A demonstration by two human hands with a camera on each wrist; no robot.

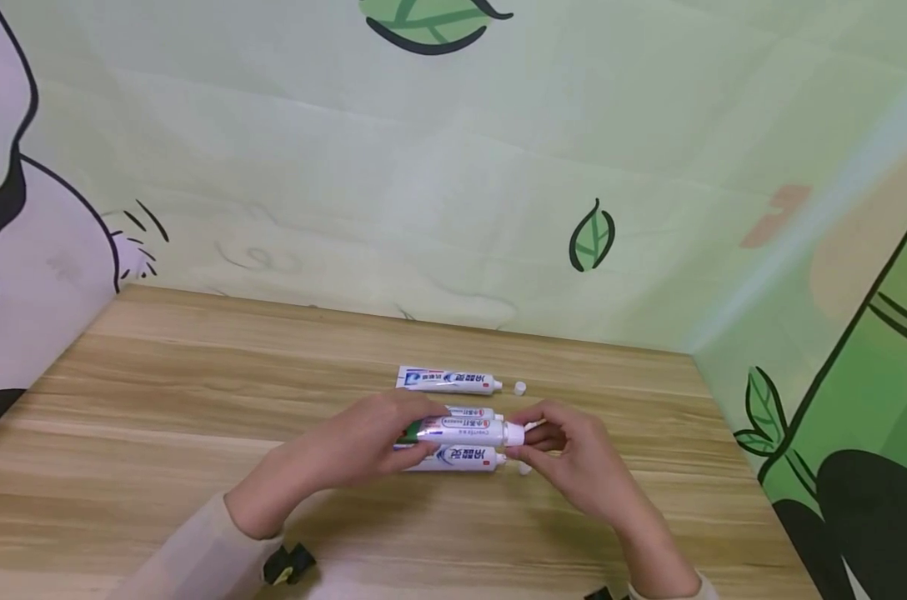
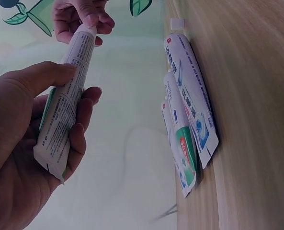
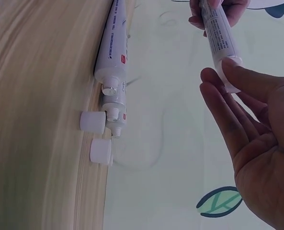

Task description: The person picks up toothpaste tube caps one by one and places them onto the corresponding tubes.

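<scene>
My left hand (image 1: 348, 442) grips a white and green toothpaste tube (image 1: 461, 432) above the table, thumb on one side and fingers curled round the other. At the tube's right end, my right hand (image 1: 573, 446) pinches the white cap (image 1: 513, 433) between thumb and fingers. The cap is on the tube. Beneath lie three more toothpaste tubes: a blue and white one (image 1: 449, 381) at the back, a green and white one (image 2: 182, 139) in the middle, partly hidden in the head view, and a blue and white one (image 1: 467, 458) nearest me. Their nozzles (image 3: 109, 89) are uncapped.
Loose white caps stand on the wood-grain table (image 1: 198, 400) right of the lying tubes: one cap (image 1: 519, 388) by the back tube, another cap (image 1: 524, 469) by the near one. A printed green backdrop (image 1: 453, 167) rises behind the table's back edge.
</scene>
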